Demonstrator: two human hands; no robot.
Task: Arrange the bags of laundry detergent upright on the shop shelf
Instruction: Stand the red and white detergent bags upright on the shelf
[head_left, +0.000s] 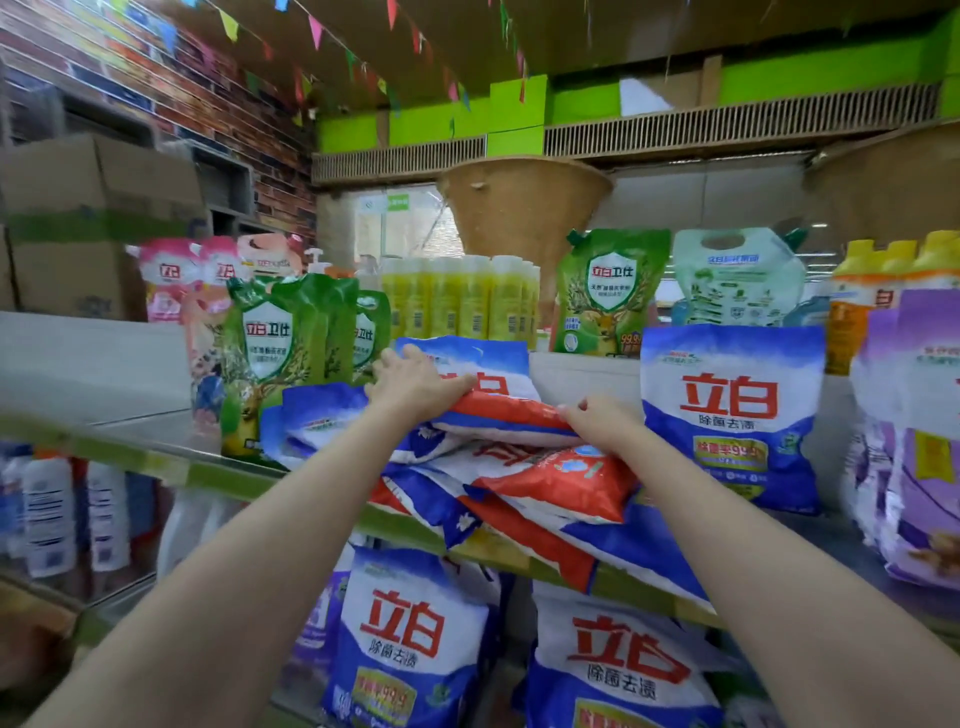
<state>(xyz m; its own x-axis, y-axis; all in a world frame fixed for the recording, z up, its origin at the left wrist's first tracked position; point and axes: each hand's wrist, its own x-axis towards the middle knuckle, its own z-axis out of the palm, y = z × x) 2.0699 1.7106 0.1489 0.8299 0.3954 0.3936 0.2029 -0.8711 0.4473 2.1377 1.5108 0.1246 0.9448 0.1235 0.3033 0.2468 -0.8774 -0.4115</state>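
Gripping the top bag (488, 400) at both ends, left hand (415, 384) and right hand (597, 423) pinch soft, saggy plastic (probably heavy with powder).

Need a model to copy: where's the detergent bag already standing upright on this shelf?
The upright blue-and-white bag stands right of centre, just right of the flat pile and left of the purple bags.

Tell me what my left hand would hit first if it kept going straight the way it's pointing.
Probably the green detergent pouches just beyond the left hand, which grips the top blue-and-white bag and points up and back. Depth is unclear.
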